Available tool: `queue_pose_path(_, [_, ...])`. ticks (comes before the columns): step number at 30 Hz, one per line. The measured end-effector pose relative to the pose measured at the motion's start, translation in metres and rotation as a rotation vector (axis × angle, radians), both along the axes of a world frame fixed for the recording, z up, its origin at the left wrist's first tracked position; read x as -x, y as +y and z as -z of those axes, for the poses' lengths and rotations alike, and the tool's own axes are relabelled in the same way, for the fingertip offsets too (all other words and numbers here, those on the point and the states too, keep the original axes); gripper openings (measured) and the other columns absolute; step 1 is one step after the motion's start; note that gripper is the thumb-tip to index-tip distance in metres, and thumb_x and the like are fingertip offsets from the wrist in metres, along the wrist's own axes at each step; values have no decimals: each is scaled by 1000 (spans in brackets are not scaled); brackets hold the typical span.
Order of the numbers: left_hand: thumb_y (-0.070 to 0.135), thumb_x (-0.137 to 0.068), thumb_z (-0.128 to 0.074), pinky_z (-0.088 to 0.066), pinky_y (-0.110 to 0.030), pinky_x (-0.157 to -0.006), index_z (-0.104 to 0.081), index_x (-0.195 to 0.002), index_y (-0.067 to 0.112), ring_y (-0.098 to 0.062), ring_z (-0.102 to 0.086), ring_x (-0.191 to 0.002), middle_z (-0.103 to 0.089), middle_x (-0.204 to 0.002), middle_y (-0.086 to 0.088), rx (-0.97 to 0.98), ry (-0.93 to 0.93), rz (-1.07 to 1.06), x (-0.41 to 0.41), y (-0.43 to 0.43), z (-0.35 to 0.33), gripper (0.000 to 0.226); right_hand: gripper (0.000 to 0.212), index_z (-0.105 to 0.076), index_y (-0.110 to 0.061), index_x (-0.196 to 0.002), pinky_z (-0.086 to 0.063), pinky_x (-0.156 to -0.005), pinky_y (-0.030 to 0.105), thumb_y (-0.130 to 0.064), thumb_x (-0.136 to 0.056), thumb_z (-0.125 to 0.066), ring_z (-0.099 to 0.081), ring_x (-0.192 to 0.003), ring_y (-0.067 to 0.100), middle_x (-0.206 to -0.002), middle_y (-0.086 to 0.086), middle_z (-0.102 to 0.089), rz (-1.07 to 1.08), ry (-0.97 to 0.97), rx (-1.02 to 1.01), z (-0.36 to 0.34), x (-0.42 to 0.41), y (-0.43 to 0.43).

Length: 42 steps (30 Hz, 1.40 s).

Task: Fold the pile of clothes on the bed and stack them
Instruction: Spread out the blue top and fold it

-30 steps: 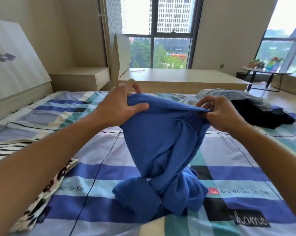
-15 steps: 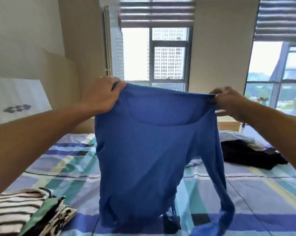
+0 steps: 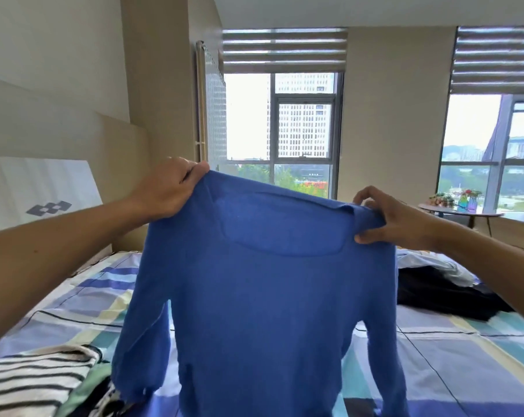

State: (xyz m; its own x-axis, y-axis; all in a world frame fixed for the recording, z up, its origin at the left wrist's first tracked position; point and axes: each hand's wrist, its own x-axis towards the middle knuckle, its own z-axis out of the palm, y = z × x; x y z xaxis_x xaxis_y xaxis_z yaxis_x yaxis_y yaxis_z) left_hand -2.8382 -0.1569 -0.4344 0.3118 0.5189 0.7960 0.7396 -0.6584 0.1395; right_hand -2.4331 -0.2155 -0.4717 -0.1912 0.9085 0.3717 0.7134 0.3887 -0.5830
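A blue long-sleeved sweater (image 3: 263, 311) hangs spread out in front of me above the bed (image 3: 453, 365). My left hand (image 3: 167, 191) grips its left shoulder and my right hand (image 3: 390, 218) pinches its right shoulder. Both sleeves dangle down at the sides. At the lower left lies a stack of folded clothes (image 3: 35, 383) with a black-and-white striped piece on top. On the right side of the bed sits a pile of unfolded dark and pale clothes (image 3: 441, 287).
The bed carries a blue, teal and cream checked sheet. A headboard panel (image 3: 38, 188) stands at the left. A small round table (image 3: 462, 210) with flowers stands by the right window. Walls and windows lie beyond.
The sweater went from a bunched heap on the bed to hanging spread by its shoulders. My hands moved apart and up, and both sleeves now hang free.
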Motion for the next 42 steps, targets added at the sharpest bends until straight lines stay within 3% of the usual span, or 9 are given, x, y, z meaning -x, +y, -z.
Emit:
queue_pose_path(6, [70, -57, -68, -35, -20, -54, -34, -91, 29, -11, -41, -56, -46, -69, 9, -65, 271, 81, 25, -27, 8, 63, 16, -55, -5, -84, -42, -58, 16, 0, -90, -69, -50, -64, 6, -69, -6, -58, 1, 194, -235, -9, -10, -11])
queue_pose_path(10, [62, -93, -44, -32, -11, -60, -44, -95, 33, -7, -47, -60, -48, -83, 16, -263, 454, 105, 33, -31, 14, 29, 17, -60, 4, -85, -41, -56, 18, -8, -94, -67, -51, -62, 7, -75, 8, -64, 77, 273, -349, -19, -9, -19])
queue_pose_path(15, [42, -98, -41, -38, -20, -62, -50, -88, 27, -7, -53, -67, -56, -77, 7, -247, 153, 79, 17, -24, 14, 20, 22, -60, -2, -78, -32, -45, 11, -14, -95, -65, -44, -47, -1, -61, -5, -58, 161, 335, -463, -33, -7, -25])
queue_pose_path(19, [30, -100, -47, -44, -37, -65, -57, -88, 11, -25, -57, -74, -61, -78, -8, -113, -116, 69, 2, -15, -1, 25, 19, -68, -6, -81, -36, -61, 27, -18, -96, -65, -50, -67, 10, -78, 13, -67, 291, 295, -579, -46, -8, -29])
queue_pose_path(24, [24, -104, -47, -41, -34, -65, -57, -95, 3, -33, -55, -77, -61, -86, -21, -20, -303, 77, -13, -15, -25, 25, 35, -67, -1, -79, -34, -65, 33, -26, -100, -56, -48, -71, 21, -78, 23, -63, 394, 260, -675, -68, -7, -36])
queue_pose_path(30, [21, -106, -43, -36, -18, -61, -53, -93, 5, -10, -50, -68, -55, -75, -5, -222, -260, 88, 0, -41, -68, 23, 42, -50, -11, -71, -31, -62, 33, -31, -107, -43, -43, -66, 18, -68, 6, -49, 233, 211, -596, -104, 1, -71])
queue_pose_path(35, [13, -105, -43, -33, -6, -61, -53, -85, 7, -9, -39, -63, -48, -68, 3, -370, -166, 61, 12, -59, -105, 23, 21, -63, -16, -90, -51, -60, 27, -34, -82, -71, -65, -66, 11, -77, -1, -72, 24, 118, -482, -139, 0, -106])
queue_pose_path(38, [12, -105, -42, -32, -9, -58, -45, -72, 10, -6, -41, -59, -41, -62, 5, -351, -155, 43, 11, -58, -119, 33, 38, -57, -3, -80, -41, -50, 19, -40, -81, -66, -51, -56, 8, -63, -2, -59, -44, 150, -494, -148, 1, -110])
queue_pose_path(42, [15, -106, -39, -25, -19, -49, -39, -65, 8, -8, -30, -52, -33, -61, -4, -121, -186, 58, -1, -40, -101, 42, 30, -50, -14, -67, -41, -47, 13, -34, -87, -60, -50, -54, 4, -61, -7, -54, -152, 356, -292, -130, 0, -95])
